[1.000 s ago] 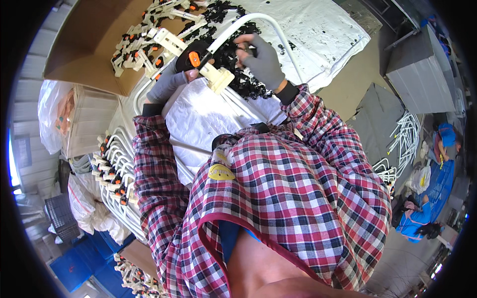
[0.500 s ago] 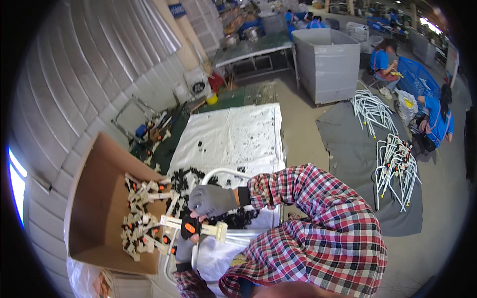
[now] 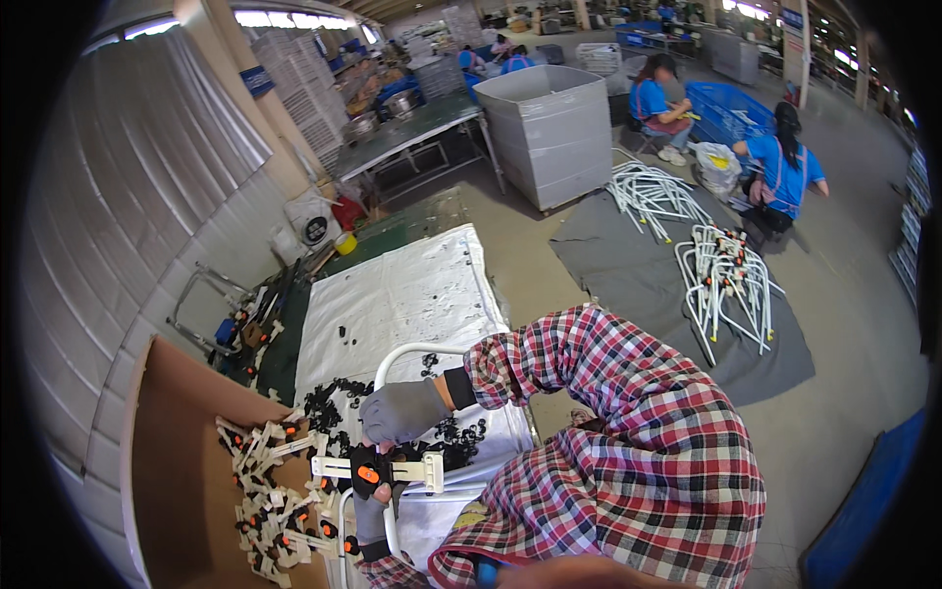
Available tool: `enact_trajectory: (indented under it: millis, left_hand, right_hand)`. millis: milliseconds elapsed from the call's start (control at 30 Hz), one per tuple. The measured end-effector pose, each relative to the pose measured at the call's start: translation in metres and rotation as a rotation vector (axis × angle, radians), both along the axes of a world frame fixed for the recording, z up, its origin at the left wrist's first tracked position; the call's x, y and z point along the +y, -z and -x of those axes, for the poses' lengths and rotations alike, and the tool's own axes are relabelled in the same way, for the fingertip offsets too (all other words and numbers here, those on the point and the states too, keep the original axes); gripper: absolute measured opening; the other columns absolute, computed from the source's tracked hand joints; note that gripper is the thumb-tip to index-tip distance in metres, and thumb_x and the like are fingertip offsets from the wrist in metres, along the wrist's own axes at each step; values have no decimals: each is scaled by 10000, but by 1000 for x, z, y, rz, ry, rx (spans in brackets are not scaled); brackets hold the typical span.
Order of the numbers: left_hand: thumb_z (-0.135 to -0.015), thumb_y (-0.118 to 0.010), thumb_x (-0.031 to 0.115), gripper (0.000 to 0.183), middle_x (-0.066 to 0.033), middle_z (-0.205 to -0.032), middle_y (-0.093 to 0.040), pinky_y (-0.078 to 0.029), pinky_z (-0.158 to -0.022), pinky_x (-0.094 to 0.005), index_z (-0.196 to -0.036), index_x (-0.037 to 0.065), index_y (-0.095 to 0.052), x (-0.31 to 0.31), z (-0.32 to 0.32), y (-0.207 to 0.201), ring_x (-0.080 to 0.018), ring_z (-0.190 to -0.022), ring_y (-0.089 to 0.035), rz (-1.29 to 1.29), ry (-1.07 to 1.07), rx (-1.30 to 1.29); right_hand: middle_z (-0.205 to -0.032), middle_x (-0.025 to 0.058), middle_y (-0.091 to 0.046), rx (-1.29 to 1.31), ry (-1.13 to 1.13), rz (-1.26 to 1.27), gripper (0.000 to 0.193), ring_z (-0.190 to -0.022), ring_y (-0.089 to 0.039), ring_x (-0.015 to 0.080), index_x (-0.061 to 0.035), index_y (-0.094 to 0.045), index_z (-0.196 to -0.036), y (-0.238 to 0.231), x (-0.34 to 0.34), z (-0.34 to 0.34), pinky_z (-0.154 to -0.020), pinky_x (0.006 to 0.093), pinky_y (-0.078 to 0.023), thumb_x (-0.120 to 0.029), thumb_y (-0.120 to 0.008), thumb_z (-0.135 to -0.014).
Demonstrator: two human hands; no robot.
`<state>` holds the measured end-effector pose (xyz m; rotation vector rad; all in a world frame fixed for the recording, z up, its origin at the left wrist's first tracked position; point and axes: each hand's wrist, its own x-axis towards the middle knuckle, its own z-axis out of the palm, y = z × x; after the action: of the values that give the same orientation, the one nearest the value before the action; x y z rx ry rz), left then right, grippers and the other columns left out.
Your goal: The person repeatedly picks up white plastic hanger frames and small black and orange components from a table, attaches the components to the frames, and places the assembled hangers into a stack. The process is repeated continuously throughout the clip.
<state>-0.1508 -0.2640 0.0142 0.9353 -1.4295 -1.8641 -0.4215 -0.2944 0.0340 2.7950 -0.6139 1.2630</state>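
Note:
A cream plastic bracket (image 3: 417,472) with a black clamp and an orange button sits against a bent white metal tube (image 3: 392,530). My right hand (image 3: 402,412), in a grey glove with bare fingertips, closes on the black clamp from above. From below, my left hand (image 3: 371,518), also gloved, grips the same bracket where it meets the tube; its thumb shows under the clamp and its other fingers are largely hidden. The tube curves up behind my right wrist. Small black plastic parts (image 3: 456,442) lie scattered on a white sheet (image 3: 392,285) beyond my hands.
An open cardboard box (image 3: 177,442) at left holds several cream brackets (image 3: 285,510). Assembled white tube frames (image 3: 726,285) and bare tubes (image 3: 657,196) lie on a grey mat (image 3: 599,245) at right. Two people in blue sit beyond, near a large grey bin (image 3: 549,137).
The view has swung right and up, so the surroundings appear shifted left and more of the hall shows. Both hands keep their hold on the bracket, with little visible change.

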Motion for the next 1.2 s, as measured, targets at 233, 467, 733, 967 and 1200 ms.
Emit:
enact_trajectory:
  millis: [233, 467, 733, 967, 1200]
  left_hand:
    - [-734, -810, 250, 855, -93, -1279, -528, -558, -859, -361, -1449, 81, -374, 5, 2, -2, -230, -1116, -583, -74, 42, 54]
    - [-734, -790, 278, 882, -84, -1300, -504, -543, -863, -343, -1463, 48, -352, 10, 18, -1, -211, -1126, -558, -72, 118, 138]
    - [-790, -746, 306, 694, -18, -1163, -548, -432, -852, -260, -1359, 21, -471, 6, 31, -6, -129, -1011, -510, 197, 156, -20]
    - [-787, -787, 212, 549, 1, -1026, -577, -443, -719, -241, -1234, 6, -544, 11, 36, -13, -101, -860, -530, 197, 104, -100]
    - [-774, -753, 170, 811, -125, -1313, -572, -410, -1024, -317, -1459, -24, -366, 15, 14, -27, -180, -1173, -552, 143, 124, -96]
  right_hand:
    - [-825, 55, -643, -87, -26, 94, 212, -843, -629, 282, -81, -667, -908, 1, 24, -2, -853, 398, -510, -292, -662, -892]
    - [-920, 14, -691, -251, 6, 55, 199, -877, -650, 250, -112, -708, -909, 8, 44, 7, -924, 460, -477, -305, -721, -861]
    - [-810, 95, -687, 380, 284, -469, 476, -800, -674, 308, -148, -685, -999, -26, 26, 18, -668, 458, -493, -585, -660, -813]
    - [-800, 66, -698, 428, 265, -546, 442, -789, -678, 302, -165, -724, -884, -41, 29, 26, -656, 444, -495, -595, -643, -820]
    - [-986, 26, -667, -878, 136, -866, 457, -878, -626, 158, -84, -662, -1125, 86, 19, 86, -811, 334, -516, -344, -823, -785]
